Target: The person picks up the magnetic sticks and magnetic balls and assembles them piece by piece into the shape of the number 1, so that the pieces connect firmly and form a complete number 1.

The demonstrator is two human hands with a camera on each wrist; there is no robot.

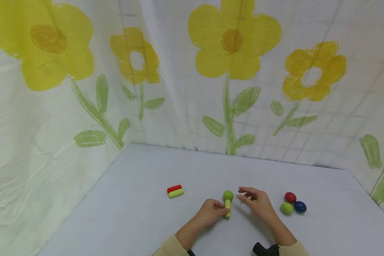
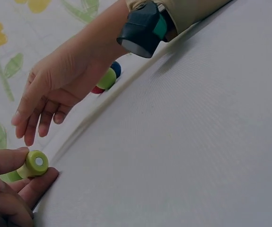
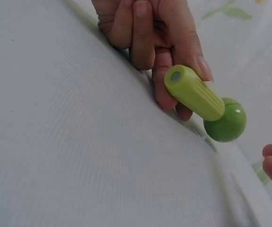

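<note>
Between thumb and fingers my left hand (image 1: 210, 213) pinches a yellow-green magnetic rod (image 1: 228, 209). The rod has ridged sides and a grey metal disc at its free end, seen in the right wrist view. A green ball (image 3: 226, 122) sits against the rod's other end, pointing away from me. Just right of the ball, my right hand (image 1: 257, 202) hovers with fingers loosely bent and apart from it, holding nothing. In the left wrist view the right hand's fingers hang above the rod's end (image 2: 37, 163).
To the left on the white table (image 1: 121, 199) lie a red rod (image 1: 174, 188) and a yellow rod (image 1: 176, 193), side by side. Right of my right hand a red ball (image 1: 290, 197), a light green ball (image 1: 287, 208) and a blue ball (image 1: 300, 207) sit clustered. A flowered curtain (image 1: 179, 106) hangs behind.
</note>
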